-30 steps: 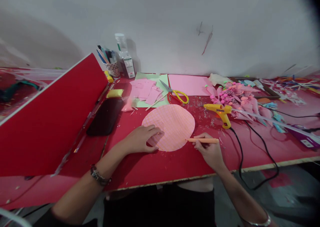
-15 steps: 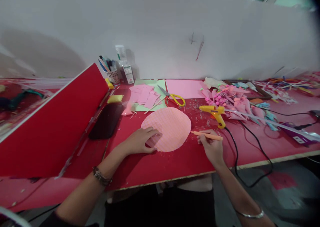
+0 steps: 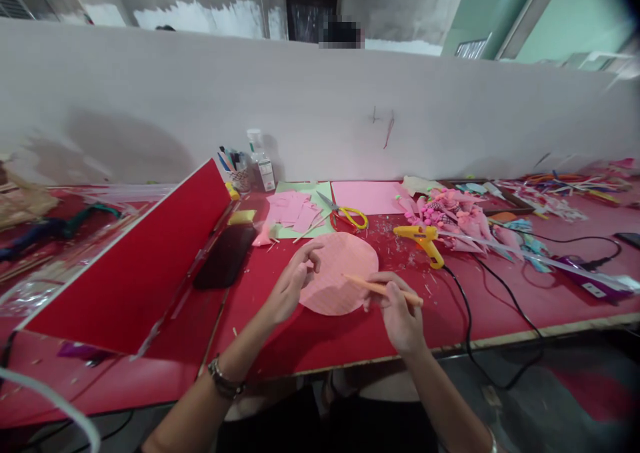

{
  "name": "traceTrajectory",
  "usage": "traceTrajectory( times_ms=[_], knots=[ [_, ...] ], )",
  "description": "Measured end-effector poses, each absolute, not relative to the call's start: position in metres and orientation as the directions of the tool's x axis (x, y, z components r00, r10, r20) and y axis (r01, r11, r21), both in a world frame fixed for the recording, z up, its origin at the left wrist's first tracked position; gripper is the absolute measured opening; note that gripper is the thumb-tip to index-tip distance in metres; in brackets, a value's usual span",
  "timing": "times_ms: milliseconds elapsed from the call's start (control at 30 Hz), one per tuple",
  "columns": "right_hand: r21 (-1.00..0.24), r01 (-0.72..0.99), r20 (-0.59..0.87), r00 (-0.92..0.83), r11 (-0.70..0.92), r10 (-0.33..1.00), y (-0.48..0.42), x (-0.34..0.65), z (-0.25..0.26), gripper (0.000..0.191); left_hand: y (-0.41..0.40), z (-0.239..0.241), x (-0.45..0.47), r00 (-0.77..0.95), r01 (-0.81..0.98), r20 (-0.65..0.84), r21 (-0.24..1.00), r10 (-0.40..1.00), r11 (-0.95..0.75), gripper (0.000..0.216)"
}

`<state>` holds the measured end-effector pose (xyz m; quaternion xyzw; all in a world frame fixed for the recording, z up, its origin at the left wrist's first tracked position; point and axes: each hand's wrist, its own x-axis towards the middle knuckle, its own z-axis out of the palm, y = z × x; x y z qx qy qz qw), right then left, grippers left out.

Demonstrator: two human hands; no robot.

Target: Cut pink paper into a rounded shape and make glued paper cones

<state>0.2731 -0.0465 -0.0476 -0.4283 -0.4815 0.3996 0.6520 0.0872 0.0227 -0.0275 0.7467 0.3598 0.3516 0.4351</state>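
Observation:
A round pink-orange sheet of paper (image 3: 343, 256) lies flat on the red tabletop in front of me. My left hand (image 3: 293, 286) is over its left edge, fingers loosely bent and thumb apart, with nothing in it. My right hand (image 3: 403, 316) grips an orange pen (image 3: 380, 286). The pen points left, its tip over the paper; I cannot tell whether it touches. Behind the paper, yellow-and-red-handled scissors (image 3: 353, 218) lie beside cut pink paper pieces (image 3: 295, 210) on a green sheet (image 3: 320, 230).
To the right are a yellow glue gun (image 3: 423, 240) with a black cord and a heap of pink cones (image 3: 460, 210). A tilted red board (image 3: 150, 260) and a dark phone (image 3: 225, 256) are at left. A bottle (image 3: 263, 166) and pen cup (image 3: 239, 178) stand near the white partition (image 3: 310, 106).
My left hand has lifted from lying flat on the paper. My right hand has brought the pen left, from beside the paper's right edge to over it. The view has tilted up.

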Motion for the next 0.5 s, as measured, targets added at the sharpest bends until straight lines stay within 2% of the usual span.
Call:
traceTrajectory(
  times_ms=[200,367,500],
  knots=[
    [-0.904,-0.298,0.297,0.083,0.308,0.951,-0.055,0.247,-0.018,0.03,-0.008,-0.015,0.101,0.429,-0.015,0.217,0.972,0.877,-0.233,0.062],
    [-0.894,-0.308,0.316,0.082,0.326,0.945,-0.066,0.251,-0.016,0.029,-0.025,-0.005,0.102,0.506,-0.137,0.208,0.977,0.837,-0.161,0.056],
    [-0.866,-0.317,0.363,0.133,0.386,0.922,-0.075,0.256,-0.016,0.03,-0.03,-0.004,0.106,0.47,-0.174,0.215,0.973,0.856,-0.149,0.053]
  ],
)
